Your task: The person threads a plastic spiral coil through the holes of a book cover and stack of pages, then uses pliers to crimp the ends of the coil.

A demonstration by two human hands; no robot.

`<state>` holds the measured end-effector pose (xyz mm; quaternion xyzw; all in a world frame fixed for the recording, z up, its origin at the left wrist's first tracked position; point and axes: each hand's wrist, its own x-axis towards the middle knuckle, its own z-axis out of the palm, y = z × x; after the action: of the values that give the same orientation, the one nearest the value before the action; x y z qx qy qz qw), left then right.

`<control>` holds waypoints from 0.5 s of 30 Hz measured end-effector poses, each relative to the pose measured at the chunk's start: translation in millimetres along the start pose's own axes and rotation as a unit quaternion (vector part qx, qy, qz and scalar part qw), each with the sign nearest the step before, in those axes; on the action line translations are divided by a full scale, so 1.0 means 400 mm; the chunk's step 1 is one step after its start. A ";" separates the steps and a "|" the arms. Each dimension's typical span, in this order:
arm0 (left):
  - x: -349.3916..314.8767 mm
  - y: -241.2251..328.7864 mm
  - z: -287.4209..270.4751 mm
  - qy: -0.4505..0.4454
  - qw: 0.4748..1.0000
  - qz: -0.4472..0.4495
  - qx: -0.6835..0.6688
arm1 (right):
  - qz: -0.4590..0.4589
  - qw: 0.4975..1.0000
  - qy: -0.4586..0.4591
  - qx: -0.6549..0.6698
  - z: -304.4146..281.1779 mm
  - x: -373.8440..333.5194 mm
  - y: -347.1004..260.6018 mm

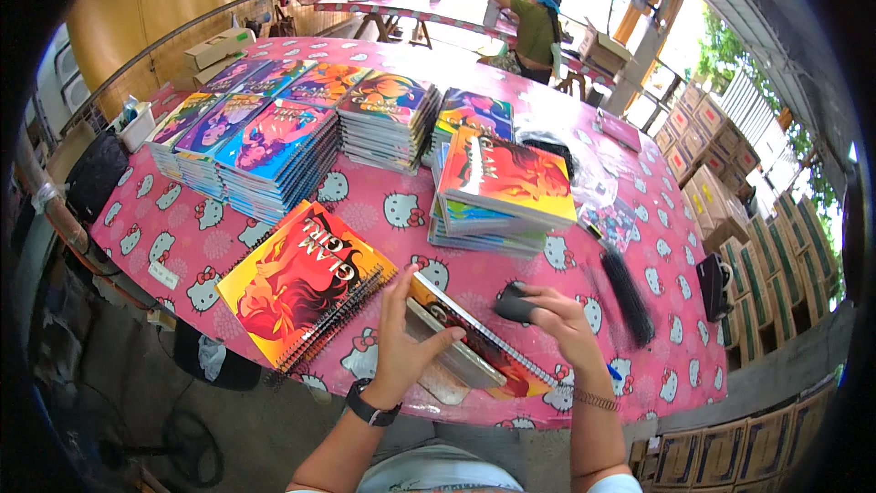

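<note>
My left hand [409,338], wearing a black watch, grips a spiral notebook [488,336] tilted on its long edge near the table's front. Its thumb presses a greyish flat face of it, and a white coil runs along the upper edge. My right hand [561,321] holds a small dark rounded object [516,303] just beyond the coil; its kind is unclear. Left of my left hand lies a low pile of red and yellow spiral notebooks [306,283]. Ahead stands a stack of notebooks [506,178] with a red and yellow cover on top.
Tall stacks of colourful spiral notebooks [265,151] fill the far left of the pink patterned table [401,210]. A bundle of black coils [630,297] and a blue pen [614,372] lie right. Beyond, a co-worker [536,32] is at another table; cartons [712,132] are piled right.
</note>
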<state>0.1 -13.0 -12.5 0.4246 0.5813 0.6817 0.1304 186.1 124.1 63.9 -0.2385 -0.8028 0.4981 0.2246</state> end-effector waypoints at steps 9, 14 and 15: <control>-0.002 -0.010 0.008 0.013 1.000 0.008 -0.002 | -0.070 0.987 -0.040 0.142 -0.003 -0.008 0.007; -0.005 -0.005 0.000 0.017 1.000 -0.021 -0.008 | -0.053 0.995 -0.070 0.048 0.002 0.014 -0.004; -0.001 -0.007 0.002 0.015 1.000 -0.013 -0.015 | -0.038 0.997 -0.060 -0.011 -0.010 0.025 -0.008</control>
<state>0.2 -11.8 -15.4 0.4047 0.5783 0.6950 0.1368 180.0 131.7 69.5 -0.1803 -0.8285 0.4941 0.1921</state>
